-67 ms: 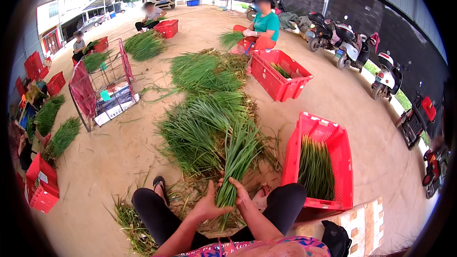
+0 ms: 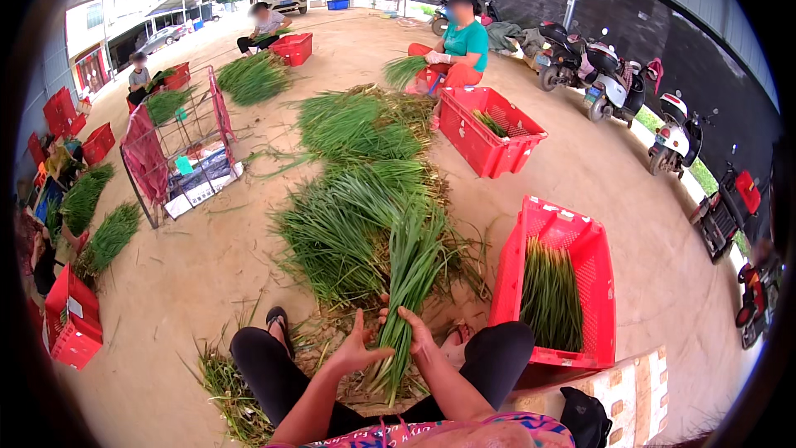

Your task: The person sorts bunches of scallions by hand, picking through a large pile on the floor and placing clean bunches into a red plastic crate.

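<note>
Between my knees, a bunch of chives [image 2: 414, 270] stands tilted, its long green leaves fanning away from me and its cut ends near my lap. My right hand [image 2: 414, 333] is closed round the lower part of the bunch. My left hand [image 2: 355, 353] is just left of the stalks, thumb and fingers apart, holding nothing. Whether its fingertips touch the stalks is hard to tell. Beyond the bunch lies a large heap of loose chives [image 2: 340, 228] on the ground.
To my right, a red crate [image 2: 595, 282] holds upright chives [image 2: 551, 299]. Another red crate [image 2: 497, 153] stands farther off, near a person in a teal shirt [image 2: 464, 48]. A wire-frame rack [image 2: 195, 149] is at left. Trimmed scraps [image 2: 232, 390] lie by my left leg; scooters line the right wall.
My left hand has drawn slightly left, its fingers no longer reaching across the bunch. My right hand keeps its grip in nearly the same place.
</note>
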### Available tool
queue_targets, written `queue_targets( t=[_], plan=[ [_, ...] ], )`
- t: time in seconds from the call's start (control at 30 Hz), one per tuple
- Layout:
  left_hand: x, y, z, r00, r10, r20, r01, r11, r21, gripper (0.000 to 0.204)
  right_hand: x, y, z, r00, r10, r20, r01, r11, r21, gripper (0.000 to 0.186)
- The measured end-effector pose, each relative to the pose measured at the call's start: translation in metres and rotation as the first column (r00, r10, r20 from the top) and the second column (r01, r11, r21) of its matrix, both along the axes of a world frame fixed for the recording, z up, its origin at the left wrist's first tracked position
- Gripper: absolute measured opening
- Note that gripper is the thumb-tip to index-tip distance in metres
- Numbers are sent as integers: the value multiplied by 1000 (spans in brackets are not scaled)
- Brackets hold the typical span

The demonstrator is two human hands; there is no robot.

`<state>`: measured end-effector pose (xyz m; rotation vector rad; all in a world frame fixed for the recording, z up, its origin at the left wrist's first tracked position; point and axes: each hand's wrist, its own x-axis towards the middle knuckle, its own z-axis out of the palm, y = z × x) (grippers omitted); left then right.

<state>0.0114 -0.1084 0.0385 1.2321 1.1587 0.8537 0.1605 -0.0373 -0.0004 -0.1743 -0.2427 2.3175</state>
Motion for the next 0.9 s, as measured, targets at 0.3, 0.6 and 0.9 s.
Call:
queue_targets(
  t=[0.3, 0.6, 0.9],
  plan=[
    [17, 58, -35, 600, 187, 778, 321, 834, -448, 54, 0, 69, 24, 739, 130, 661, -265, 958, 108, 64],
    [30, 93, -151, 676, 590, 442, 80, 537, -840, 25, 36, 75, -128, 105, -127, 986, -287, 946, 152, 49],
    [44, 103, -149, 473, 690, 548, 3, 621, -784, 31, 45, 3, -86, 103, -32, 994, 273, 962, 3, 53]
  ],
)
